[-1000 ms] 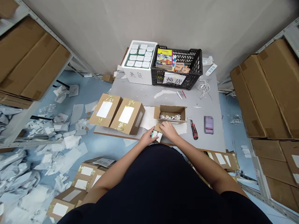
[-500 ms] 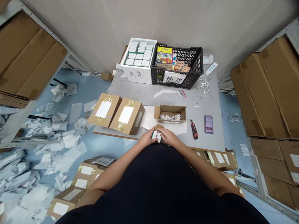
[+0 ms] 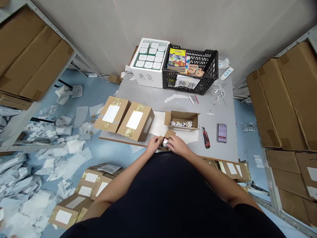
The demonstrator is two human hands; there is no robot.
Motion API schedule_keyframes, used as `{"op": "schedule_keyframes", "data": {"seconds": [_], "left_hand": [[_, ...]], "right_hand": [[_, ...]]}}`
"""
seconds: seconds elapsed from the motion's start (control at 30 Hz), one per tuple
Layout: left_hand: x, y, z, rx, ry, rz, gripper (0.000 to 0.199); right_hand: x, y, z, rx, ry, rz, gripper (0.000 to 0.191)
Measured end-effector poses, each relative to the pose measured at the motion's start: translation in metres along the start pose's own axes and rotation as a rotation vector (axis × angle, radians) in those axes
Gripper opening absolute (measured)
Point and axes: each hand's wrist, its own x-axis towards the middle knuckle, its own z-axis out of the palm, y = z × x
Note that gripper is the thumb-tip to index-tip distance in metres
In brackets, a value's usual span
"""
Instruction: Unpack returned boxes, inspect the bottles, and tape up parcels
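Observation:
A small cardboard box [image 3: 169,133] is at the table's front edge, close against my body, with its top flaps up. My left hand [image 3: 154,144] pinches the left flap between thumb and fingers. Curled over the right side of the box is my right hand [image 3: 178,144], its fingertips at the opening. Something pale and shiny [image 3: 165,142] shows inside; its kind is hard to make out. Just beyond stands an open carton [image 3: 184,129] with crumpled printed paper in it. To the right lies a red and black box cutter [image 3: 206,138].
Two taped cartons [image 3: 135,121] stand on the left of the table. A white foam box [image 3: 148,79] of small white boxes and a black crate [image 3: 208,77] of booklets are at the back. A phone [image 3: 222,133] lies right. Shelves with cartons flank both sides.
The small box's flaps have been opened outward, and its inside now shows. My left hand has shifted left with the flap; my right fingers have moved to the opening.

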Motion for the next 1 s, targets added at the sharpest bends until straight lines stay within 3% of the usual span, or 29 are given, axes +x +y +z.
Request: {"op": "schedule_keyframes", "data": {"seconds": [0.13,0.33,0.57,0.73,0.83,1.0], "left_hand": [[-0.001,-0.002,0.001,-0.058,0.034,0.000,0.028],[-0.001,-0.003,0.005,-0.140,-0.002,0.016,0.027],[-0.003,0.001,0.006,-0.129,0.027,0.028,0.027],[-0.006,0.006,0.002,-0.056,0.111,0.024,0.026],[-0.007,0.011,0.002,0.032,0.152,0.016,0.024],[0.002,0.023,-0.003,0.079,0.198,0.007,0.024]], "right_hand": [[0.003,-0.007,-0.012,-0.047,-0.059,0.084,0.023],[0.008,-0.022,-0.019,-0.203,-0.147,0.089,0.046],[0.030,-0.041,-0.010,-0.359,-0.209,0.186,0.034],[0.035,-0.033,-0.014,-0.269,-0.194,0.020,0.043],[0.033,-0.027,-0.027,-0.171,-0.138,-0.080,0.057],[0.030,-0.027,-0.075,0.021,-0.040,-0.120,0.053]]}}
